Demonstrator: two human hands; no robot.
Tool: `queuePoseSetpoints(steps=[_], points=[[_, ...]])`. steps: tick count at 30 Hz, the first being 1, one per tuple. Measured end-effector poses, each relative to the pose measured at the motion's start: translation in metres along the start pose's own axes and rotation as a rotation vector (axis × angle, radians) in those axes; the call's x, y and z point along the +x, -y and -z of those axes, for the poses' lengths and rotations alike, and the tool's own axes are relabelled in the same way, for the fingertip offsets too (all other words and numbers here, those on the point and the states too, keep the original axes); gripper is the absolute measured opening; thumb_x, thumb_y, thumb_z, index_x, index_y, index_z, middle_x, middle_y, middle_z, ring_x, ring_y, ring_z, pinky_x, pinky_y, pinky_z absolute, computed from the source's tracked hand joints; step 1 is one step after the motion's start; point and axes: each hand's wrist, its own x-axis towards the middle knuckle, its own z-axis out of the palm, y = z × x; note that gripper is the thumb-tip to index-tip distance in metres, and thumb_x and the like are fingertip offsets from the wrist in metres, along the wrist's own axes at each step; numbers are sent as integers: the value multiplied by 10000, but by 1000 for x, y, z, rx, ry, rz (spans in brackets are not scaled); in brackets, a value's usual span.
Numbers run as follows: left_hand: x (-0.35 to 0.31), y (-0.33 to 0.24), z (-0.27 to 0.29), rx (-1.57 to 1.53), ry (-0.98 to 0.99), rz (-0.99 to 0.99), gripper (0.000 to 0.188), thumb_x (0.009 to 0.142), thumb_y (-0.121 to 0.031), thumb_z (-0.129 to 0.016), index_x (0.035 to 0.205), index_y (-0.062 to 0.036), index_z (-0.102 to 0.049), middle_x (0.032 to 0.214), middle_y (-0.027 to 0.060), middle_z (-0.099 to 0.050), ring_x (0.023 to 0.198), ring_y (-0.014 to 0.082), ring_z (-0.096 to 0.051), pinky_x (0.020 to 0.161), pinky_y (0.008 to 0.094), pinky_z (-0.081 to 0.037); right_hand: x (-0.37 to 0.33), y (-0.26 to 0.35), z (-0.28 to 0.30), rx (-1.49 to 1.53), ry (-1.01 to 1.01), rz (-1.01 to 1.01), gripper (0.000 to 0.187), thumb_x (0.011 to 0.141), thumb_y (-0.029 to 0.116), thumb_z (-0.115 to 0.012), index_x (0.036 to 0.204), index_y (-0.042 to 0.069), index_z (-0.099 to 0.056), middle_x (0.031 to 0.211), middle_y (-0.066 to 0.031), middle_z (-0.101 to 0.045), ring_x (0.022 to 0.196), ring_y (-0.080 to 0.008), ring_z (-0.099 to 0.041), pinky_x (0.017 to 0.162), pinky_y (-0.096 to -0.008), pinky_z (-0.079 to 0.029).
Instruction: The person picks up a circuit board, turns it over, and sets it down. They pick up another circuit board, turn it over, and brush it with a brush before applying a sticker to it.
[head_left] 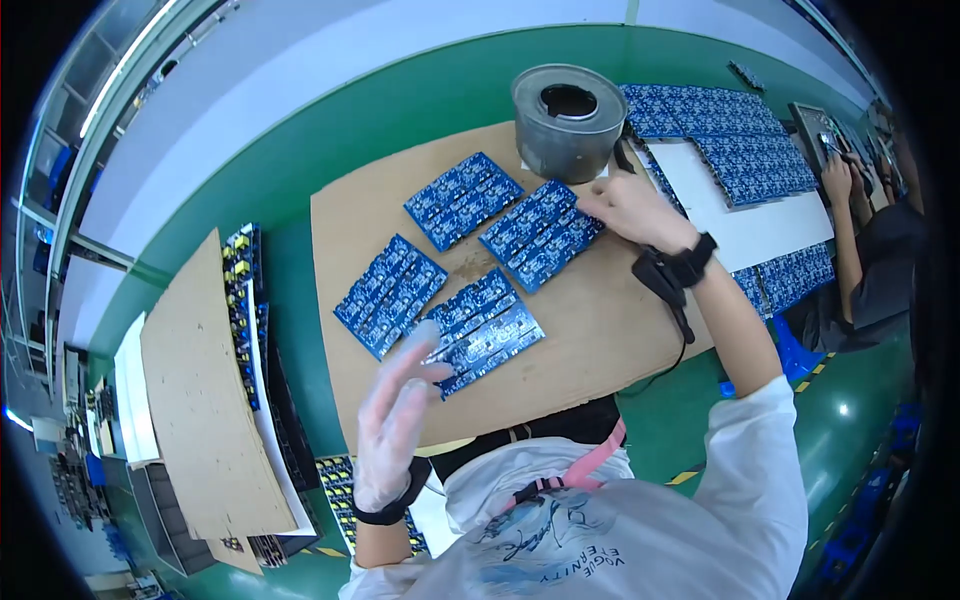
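Note:
Four blue circuit board panels lie on a brown cardboard sheet in front of me. My left hand [390, 435], in a thin translucent glove, is raised with its fingers apart. Its fingertips overlap the near edge of the closest circuit board panel [490, 335]; whether they touch it I cannot tell. My right hand [638, 212] wears a black wrist strap with a cable. Its fingers are pinched together at the right corner of the upper right circuit board panel [540, 240]; what they hold is hidden. Two more panels, upper left [462, 200] and left [390, 295], lie flat.
Behind the boards stands a round metal can [570, 140] with a dark opening. Stacked blue panels [755, 165] rest on a white board [685, 185] to the right, where another person's arm [845, 230] shows. Cardboard sheets [205, 400] and yellow-and-blue boards [242, 300] stand left.

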Motion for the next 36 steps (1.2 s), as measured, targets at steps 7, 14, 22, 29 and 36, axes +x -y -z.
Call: queuePoseSetpoints(steps=[7, 14, 22, 29, 36], points=[[27, 3, -16, -231, 57, 98, 521, 884, -346, -499, 1248, 26, -479, 1233, 153, -525, 1044, 212, -565, 827, 303, -443, 7, 11, -11, 611, 226, -244, 203, 808, 171, -659, 816, 32, -511, 758, -68, -584, 706, -142, -601, 585, -316, -477], [67, -8, 2, -307, -33, 9, 511, 901, -329, -485, 1300, -16, -429, 1281, 128, -487, 1097, 229, -527, 890, 329, -417, -13, 86, 18, 1237, -80, -399, 227, 820, 126, -645, 926, 73, -452, 825, -34, -589, 707, -100, -601, 566, -265, -543], [114, -20, 10, -1017, 29, -50, 390, 941, -273, -431, 1244, -27, -439, 1251, 168, -488, 1109, 295, -523, 853, 465, -473, 9, 118, 5, 1873, -44, -163, 173, 885, 131, -556, 1001, 71, -443, 948, -82, -602, 816, -160, -624, 619, -319, -552], [115, 13, 20, -1188, 61, 48, 370, 953, -262, -407, 1226, -12, -426, 1258, 193, -471, 1105, 334, -521, 841, 524, -502, 12, 103, -27, 2227, 237, -115, 171, 924, 164, -488, 1063, 79, -436, 1001, -72, -564, 929, -178, -590, 736, -404, -530], [119, 33, 14, -1133, 96, 95, 407, 953, -247, -405, 1266, 12, -380, 1255, 215, -468, 1099, 362, -526, 810, 521, -527, 17, 89, -33, 2161, 183, -80, 323, 921, 171, -482, 1211, 61, -393, 1110, -82, -548, 988, -164, -568, 794, -352, -493]])
